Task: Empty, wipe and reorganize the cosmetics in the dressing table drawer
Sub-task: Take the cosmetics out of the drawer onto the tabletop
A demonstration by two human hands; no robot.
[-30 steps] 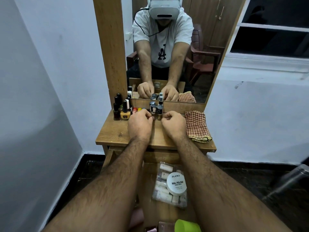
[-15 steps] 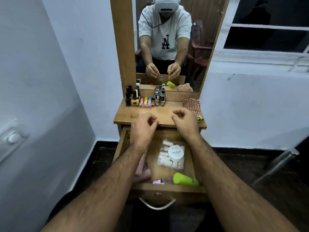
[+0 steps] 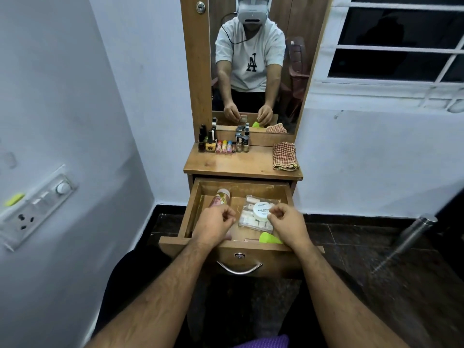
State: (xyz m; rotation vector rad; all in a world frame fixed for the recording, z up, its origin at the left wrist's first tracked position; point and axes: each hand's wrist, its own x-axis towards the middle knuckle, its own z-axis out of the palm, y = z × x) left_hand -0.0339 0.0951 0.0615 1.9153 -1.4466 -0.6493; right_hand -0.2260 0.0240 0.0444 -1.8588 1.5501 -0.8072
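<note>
The wooden drawer (image 3: 241, 257) of the dressing table stands pulled open. Inside lie a pink bottle with a beige cap (image 3: 221, 198), a clear pouch of small items with a white nail polish jar (image 3: 259, 210) on top, and a lime green item (image 3: 268, 238) near the front. My left hand (image 3: 216, 226) hovers over the drawer's left side with fingers curled and nothing in them. Over the pouch, my right hand (image 3: 288, 224) is curled the same way, empty. Nail polishes and small bottles (image 3: 222, 144) stand in a row on the tabletop by the mirror.
A checked cloth (image 3: 285, 156) lies folded at the right of the tabletop (image 3: 241, 164). The mirror (image 3: 251, 71) rises behind. A switch panel (image 3: 35, 204) is on the left wall, a window (image 3: 396, 38) on the right, and a metal cylinder (image 3: 411, 232) on the dark floor.
Both hands have drawn back from the bottles on the tabletop and come down over the open drawer. The view has pulled back and the whole drawer shows.
</note>
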